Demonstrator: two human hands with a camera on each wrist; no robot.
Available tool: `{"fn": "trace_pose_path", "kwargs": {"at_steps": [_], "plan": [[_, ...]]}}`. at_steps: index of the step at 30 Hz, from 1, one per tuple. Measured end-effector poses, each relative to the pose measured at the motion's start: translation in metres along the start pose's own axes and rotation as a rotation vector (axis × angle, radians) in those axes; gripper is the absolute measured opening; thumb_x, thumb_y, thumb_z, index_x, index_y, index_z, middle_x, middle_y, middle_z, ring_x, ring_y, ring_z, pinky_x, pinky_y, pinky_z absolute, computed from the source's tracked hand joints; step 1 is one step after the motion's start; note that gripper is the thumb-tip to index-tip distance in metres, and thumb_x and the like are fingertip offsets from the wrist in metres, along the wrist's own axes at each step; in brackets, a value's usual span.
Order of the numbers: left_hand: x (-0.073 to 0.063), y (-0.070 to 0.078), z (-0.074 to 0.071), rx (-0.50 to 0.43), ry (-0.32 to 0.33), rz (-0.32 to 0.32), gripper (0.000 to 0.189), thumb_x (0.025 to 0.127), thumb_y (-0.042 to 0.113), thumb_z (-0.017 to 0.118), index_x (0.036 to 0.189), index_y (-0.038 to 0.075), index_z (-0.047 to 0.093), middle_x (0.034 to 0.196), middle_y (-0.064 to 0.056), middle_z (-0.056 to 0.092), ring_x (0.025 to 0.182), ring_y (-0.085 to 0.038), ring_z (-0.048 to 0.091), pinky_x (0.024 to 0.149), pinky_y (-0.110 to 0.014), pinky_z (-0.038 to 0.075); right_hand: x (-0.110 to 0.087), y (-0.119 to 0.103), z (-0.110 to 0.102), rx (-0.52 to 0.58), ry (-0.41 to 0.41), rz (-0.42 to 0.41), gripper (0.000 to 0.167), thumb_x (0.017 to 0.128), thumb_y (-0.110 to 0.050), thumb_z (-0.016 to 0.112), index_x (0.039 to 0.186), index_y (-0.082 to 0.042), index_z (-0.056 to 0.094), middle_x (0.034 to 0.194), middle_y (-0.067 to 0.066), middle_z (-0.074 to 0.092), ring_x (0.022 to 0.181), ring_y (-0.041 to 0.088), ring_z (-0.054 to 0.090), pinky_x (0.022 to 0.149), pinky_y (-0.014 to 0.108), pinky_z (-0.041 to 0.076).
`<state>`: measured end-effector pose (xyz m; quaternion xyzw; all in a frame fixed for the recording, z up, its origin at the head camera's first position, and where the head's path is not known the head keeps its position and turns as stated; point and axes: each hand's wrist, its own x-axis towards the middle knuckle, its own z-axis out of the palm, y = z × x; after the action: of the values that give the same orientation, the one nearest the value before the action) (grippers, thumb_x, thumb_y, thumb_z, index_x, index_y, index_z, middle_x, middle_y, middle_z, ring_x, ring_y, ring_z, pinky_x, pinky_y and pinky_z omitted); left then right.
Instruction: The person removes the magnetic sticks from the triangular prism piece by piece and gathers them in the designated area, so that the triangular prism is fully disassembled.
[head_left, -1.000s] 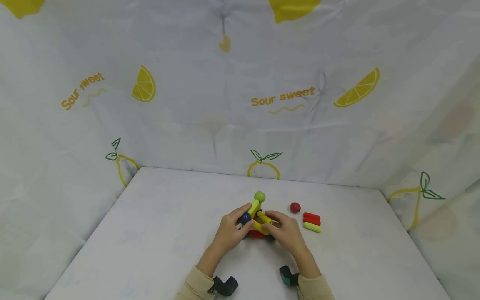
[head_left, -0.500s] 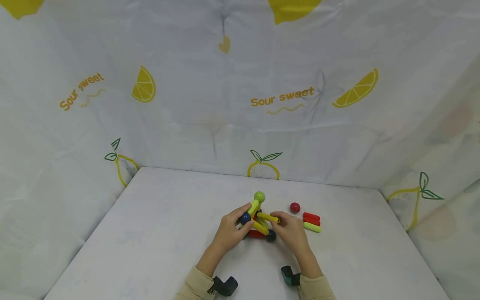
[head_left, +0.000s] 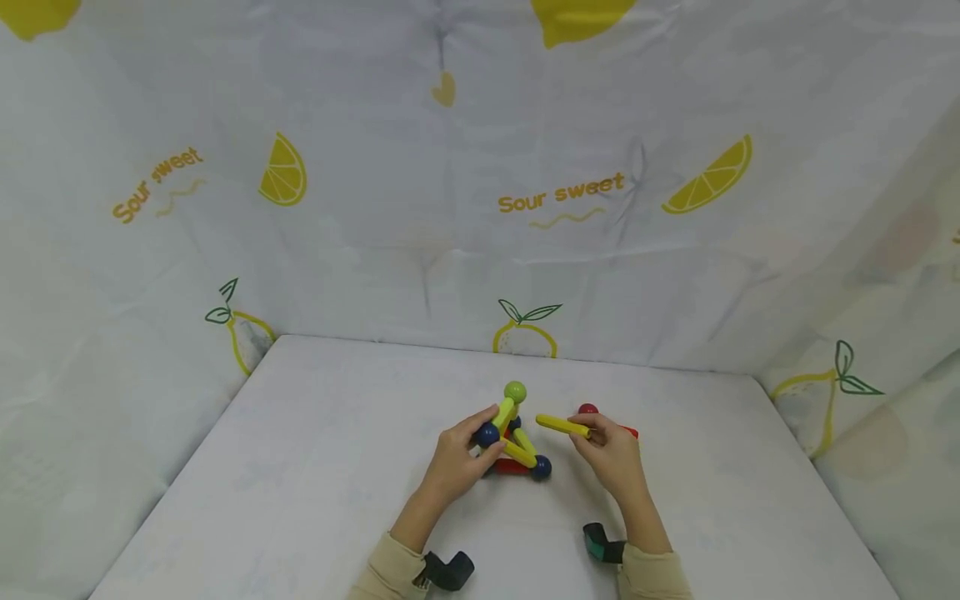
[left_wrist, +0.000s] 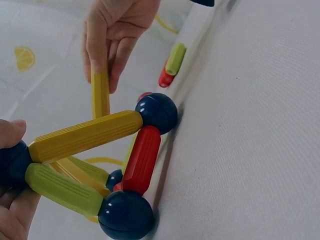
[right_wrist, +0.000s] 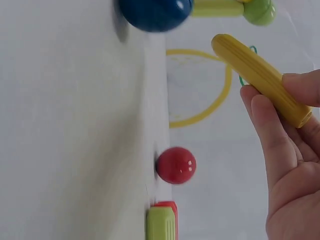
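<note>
Worktop (head_left: 300,475), white, its far edge and both far corners in view. Left hand (head_left: 453,458), midway between the worktop's left and right edges: thumb and fingers grip a blue ball (head_left: 487,434), apparently to steady the framework of which it is one corner. Framework, of rods and balls, standing well in from the side edges: a green ball (head_left: 514,392) at its top, toward the far edge; a red rod (head_left: 512,467) low across the near side, and a yellow rod (head_left: 519,452) sloping down to a second blue ball (head_left: 541,467), which rests on the worktop and seems to serve as a foot. Right hand (head_left: 613,462): pinches a loose yellow bar (head_left: 562,426) near one end, clear of the framework, probably so the other end stays exposed. Beyond that hand, toward the far right corner: a red ball (right_wrist: 176,165) and, just beside it, a pale green rod (right_wrist: 161,224) against red, lying apart as likely spares.
</note>
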<state>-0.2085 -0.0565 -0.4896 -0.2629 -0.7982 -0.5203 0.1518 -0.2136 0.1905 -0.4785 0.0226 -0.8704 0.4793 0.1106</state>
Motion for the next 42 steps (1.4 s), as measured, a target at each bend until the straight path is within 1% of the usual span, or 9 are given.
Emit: {"fn": "trace_pose_path", "kwargs": {"at_steps": [6, 11, 18, 21, 23, 28, 33, 38, 42], "plan": [[-0.002, -0.005, -0.006, -0.074, -0.009, -0.033, 0.045, 0.086, 0.018, 0.069, 0.127, 0.002, 0.057, 0.128, -0.016, 0.060, 0.110, -0.029, 0.063, 0.085, -0.030, 0.055, -0.002, 0.011, -0.017, 0.040, 0.016, 0.033, 0.023, 0.086, -0.009, 0.069, 0.108, -0.002, 0.067, 0.114, 0.019, 0.065, 0.100, 0.028, 0.067, 0.078, 0.023, 0.057], [-0.001, -0.009, -0.016, -0.135, -0.027, -0.094, 0.042, 0.085, 0.017, 0.071, 0.124, 0.005, 0.060, 0.124, -0.013, 0.062, 0.105, -0.024, 0.065, 0.085, -0.025, 0.055, -0.003, 0.021, -0.035, 0.049, 0.014, 0.067, 0.027, 0.088, -0.017, 0.067, 0.111, -0.003, 0.066, 0.115, 0.017, 0.065, 0.094, 0.003, 0.064, 0.076, 0.012, 0.053], [0.005, -0.018, -0.034, -0.185, -0.137, -0.146, 0.038, 0.087, 0.016, 0.068, 0.124, 0.008, 0.060, 0.125, -0.013, 0.061, 0.108, -0.025, 0.062, 0.087, -0.030, 0.055, -0.001, 0.045, -0.071, -0.043, 0.032, 0.139, 0.040, 0.091, -0.035, 0.062, 0.120, -0.007, 0.061, 0.125, 0.015, 0.060, 0.105, 0.002, 0.059, 0.079, 0.002, 0.045], [0.010, -0.020, -0.043, -0.188, -0.202, -0.150, 0.036, 0.089, 0.016, 0.066, 0.123, 0.008, 0.061, 0.124, -0.013, 0.061, 0.106, -0.022, 0.063, 0.087, -0.027, 0.055, -0.002, 0.057, -0.087, -0.049, 0.048, 0.184, 0.045, 0.092, -0.038, 0.060, 0.123, -0.006, 0.059, 0.127, 0.015, 0.058, 0.097, -0.011, 0.053, 0.077, 0.000, 0.043], [0.014, -0.023, -0.048, -0.191, -0.251, -0.153, 0.035, 0.089, 0.016, 0.065, 0.123, 0.008, 0.061, 0.123, -0.013, 0.062, 0.100, -0.018, 0.064, 0.084, -0.025, 0.056, -0.003, 0.066, -0.097, -0.047, 0.058, 0.228, 0.049, 0.091, -0.041, 0.060, 0.125, -0.005, 0.058, 0.121, 0.006, 0.060, 0.090, -0.018, 0.046, 0.073, 0.000, 0.041], [0.027, -0.030, -0.060, -0.260, -0.382, -0.173, 0.035, 0.089, 0.011, 0.065, 0.123, 0.005, 0.060, 0.123, -0.014, 0.061, 0.092, -0.009, 0.062, 0.079, -0.021, 0.056, -0.004, 0.090, -0.116, -0.023, 0.053, 0.311, 0.058, 0.089, -0.045, 0.062, 0.129, -0.004, 0.054, 0.096, -0.027, 0.055, 0.086, -0.016, 0.047, 0.071, 0.004, 0.042], [0.032, -0.032, -0.062, -0.371, -0.462, -0.181, 0.038, 0.089, 0.001, 0.062, 0.126, -0.004, 0.055, 0.126, -0.025, 0.056, 0.096, -0.022, 0.062, 0.079, -0.020, 0.055, -0.003, 0.110, -0.132, -0.025, 0.028, 0.314, 0.060, 0.089, -0.043, 0.062, 0.130, 0.000, 0.053, 0.091, -0.032, 0.053, 0.084, -0.018, 0.048, 0.070, 0.003, 0.044], [0.024, -0.026, -0.058, -0.425, -0.403, -0.185, 0.040, 0.090, -0.002, 0.059, 0.129, -0.007, 0.051, 0.133, -0.029, 0.050, 0.119, -0.045, 0.051, 0.093, -0.019, 0.049, -0.001, 0.124, -0.140, 0.037, 0.039, 0.313, 0.058, 0.091, -0.035, 0.063, 0.129, 0.006, 0.050, 0.087, -0.031, 0.058, 0.079, -0.015, 0.056, 0.068, 0.006, 0.049], [0.017, -0.020, -0.056, -0.409, -0.300, -0.210, 0.040, 0.090, 0.002, 0.062, 0.127, -0.007, 0.052, 0.133, -0.029, 0.050, 0.122, -0.042, 0.050, 0.096, -0.020, 0.048, 0.002, 0.133, -0.138, -0.013, 0.052, 0.353, 0.059, 0.091, -0.040, 0.061, 0.129, 0.003, 0.051, 0.101, -0.017, 0.063, 0.085, -0.017, 0.050, 0.069, 0.005, 0.045]]}}
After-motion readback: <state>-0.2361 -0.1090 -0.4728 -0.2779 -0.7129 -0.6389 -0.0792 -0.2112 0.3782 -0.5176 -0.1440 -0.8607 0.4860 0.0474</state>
